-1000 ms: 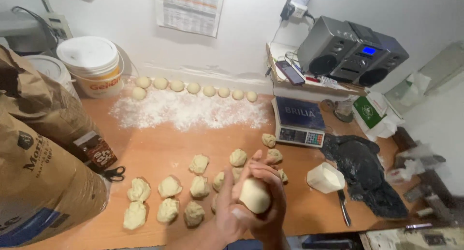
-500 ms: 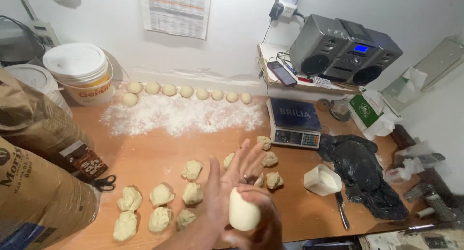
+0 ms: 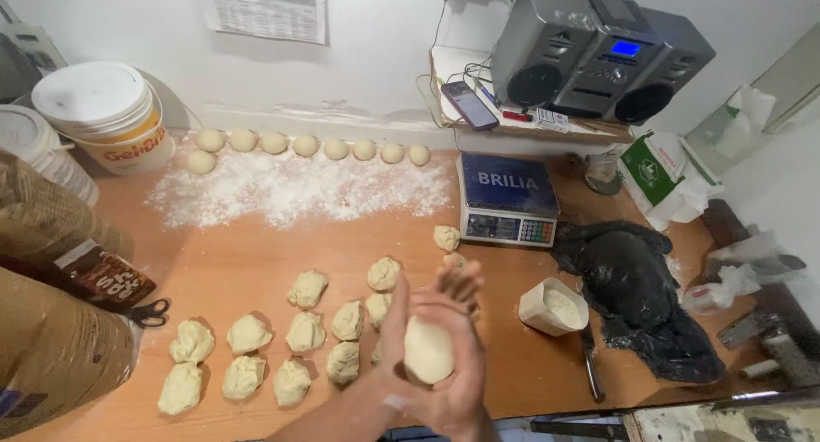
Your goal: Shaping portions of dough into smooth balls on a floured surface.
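I press a smooth pale dough ball [image 3: 427,350] between both palms, just above the front edge of the wooden table [image 3: 256,245]. My left hand [image 3: 395,322] stands upright against the ball's left side. My right hand [image 3: 465,395] cups it from below and from the right. Several rough dough pieces [image 3: 307,288] lie on the table just left of and behind my hands. A row of smooth finished balls [image 3: 306,145] sits along the back wall, behind a patch of loose flour [image 3: 299,190].
A digital scale [image 3: 508,199] stands at the back right, with a cup of flour [image 3: 553,307], a knife [image 3: 591,365] and a black plastic bag [image 3: 632,280] nearer. White buckets [image 3: 107,113], brown paper sacks [image 3: 51,348] and scissors [image 3: 149,312] fill the left side. A radio [image 3: 598,53] sits on a shelf.
My palms have slid against each other around the dough ball, and my left hand's spread fingers have come in against it. The things on the table have not moved.
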